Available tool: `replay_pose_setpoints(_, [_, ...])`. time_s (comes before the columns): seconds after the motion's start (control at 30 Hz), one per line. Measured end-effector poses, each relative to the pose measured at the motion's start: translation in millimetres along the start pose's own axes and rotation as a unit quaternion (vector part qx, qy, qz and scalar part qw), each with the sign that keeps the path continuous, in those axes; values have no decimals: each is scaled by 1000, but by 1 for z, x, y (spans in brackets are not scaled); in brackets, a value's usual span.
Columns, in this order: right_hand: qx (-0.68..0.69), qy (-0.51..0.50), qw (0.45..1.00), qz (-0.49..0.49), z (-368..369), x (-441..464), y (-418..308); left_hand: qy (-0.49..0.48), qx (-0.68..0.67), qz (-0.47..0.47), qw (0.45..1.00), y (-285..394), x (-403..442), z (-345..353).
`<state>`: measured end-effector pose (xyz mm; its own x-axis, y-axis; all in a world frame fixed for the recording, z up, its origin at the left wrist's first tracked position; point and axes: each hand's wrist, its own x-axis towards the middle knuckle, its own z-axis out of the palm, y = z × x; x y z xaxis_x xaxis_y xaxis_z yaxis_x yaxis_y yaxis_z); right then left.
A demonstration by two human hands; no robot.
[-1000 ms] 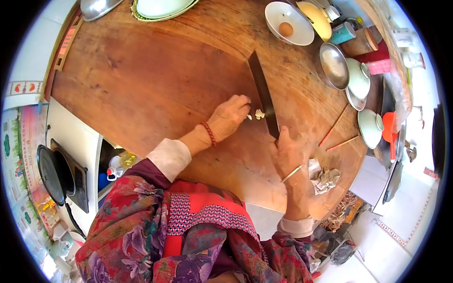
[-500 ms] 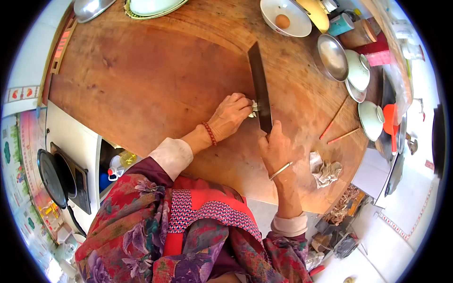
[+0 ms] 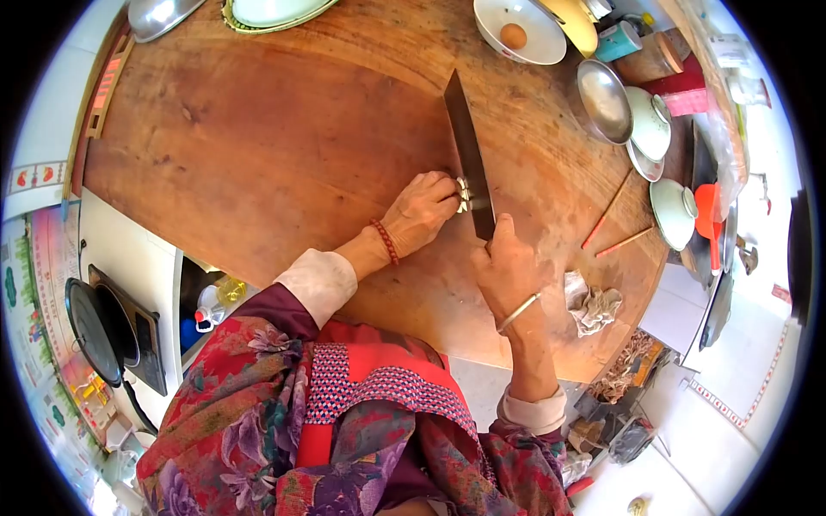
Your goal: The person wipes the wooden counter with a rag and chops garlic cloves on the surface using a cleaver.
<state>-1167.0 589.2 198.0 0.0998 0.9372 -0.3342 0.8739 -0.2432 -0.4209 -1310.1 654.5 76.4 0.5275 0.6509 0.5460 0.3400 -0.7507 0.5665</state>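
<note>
My right hand (image 3: 506, 262) is wrapped round the handle end of a cleaver (image 3: 470, 155), its long dark blade pointing away from me, edge toward the wooden table. Beside the blade, on its left, lie small white pieces that look like chopped garlic (image 3: 463, 196). With fingers curled, my left hand (image 3: 423, 206) presses on these pieces from the left, knuckles close to the blade. The fingertips of my left hand are partly hidden. A wooden tabletop (image 3: 275, 146) lies under both hands, and the pieces rest directly on it.
To the right lie two red-tipped chopsticks (image 3: 609, 209) and a crumpled cloth (image 3: 592, 305). At the back right stand a white bowl (image 3: 540, 47) holding an egg (image 3: 514, 36), a metal bowl (image 3: 604, 101) and overturned bowls (image 3: 673, 213). A pan (image 3: 93, 331) sits at the left.
The cleaver blade has shifted slightly left and its far end has tipped, showing more of the white pieces beside it. My left hand stays almost in place.
</note>
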Motion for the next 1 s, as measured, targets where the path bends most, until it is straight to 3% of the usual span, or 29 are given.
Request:
replay_pose_setpoints(0.13, [-23, 10, 999, -28, 20, -4, 4, 22, -3, 6, 1000, -1, 1, 1])
replay_pose_setpoints(0.23, [29, 73, 997, -27, 29, 0, 1, 27, -6, 9, 1000, -1, 1, 2])
replay_pose_setpoints(0.4, [38, 6, 999, 10, 5, -3, -6, 47, -2, 24, 999, -1, 1, 2])
replay_pose_setpoints(0.53, [-12, 15, 1000, -2, 20, -4, -8, 36, -11, 6, 999, -2, 1, 2])
replay_pose_setpoints(0.63, [40, 83, 995, -27, 31, 1, -4, 33, -12, 8, 999, 0, -1, 0])
replay_pose_setpoints(0.83, [12, -28, 999, 33, 11, -4, -9, 42, -17, 11, 999, -1, 0, 0])
replay_pose_setpoints(1.0, [46, 67, 996, -27, 35, 4, 0, 45, -17, 14, 999, 0, -1, 0])
